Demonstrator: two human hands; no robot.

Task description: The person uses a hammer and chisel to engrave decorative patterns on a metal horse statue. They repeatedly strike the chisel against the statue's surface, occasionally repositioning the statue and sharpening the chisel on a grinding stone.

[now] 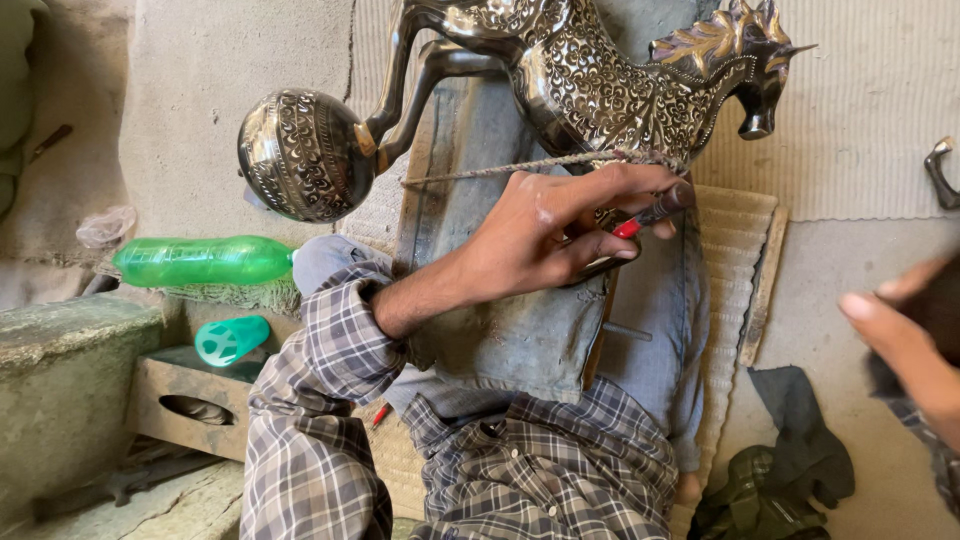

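Gripping a red-tipped tool (650, 215), left hand (545, 235) presses the engraved metal horse (600, 85); right hand (915, 335) blurred, grip unclear.

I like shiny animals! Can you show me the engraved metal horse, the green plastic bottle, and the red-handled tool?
engraved metal horse (600, 90), head view, on its patterned body
green plastic bottle (200, 260), head view, mid-side of the bottle
red-handled tool (640, 220), head view, on its red grip in the left hand (560, 230)

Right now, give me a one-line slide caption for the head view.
Left hand presses a red-tipped tool to an ornate engraved metal horse on the lap; right hand blurred at the frame's edge.
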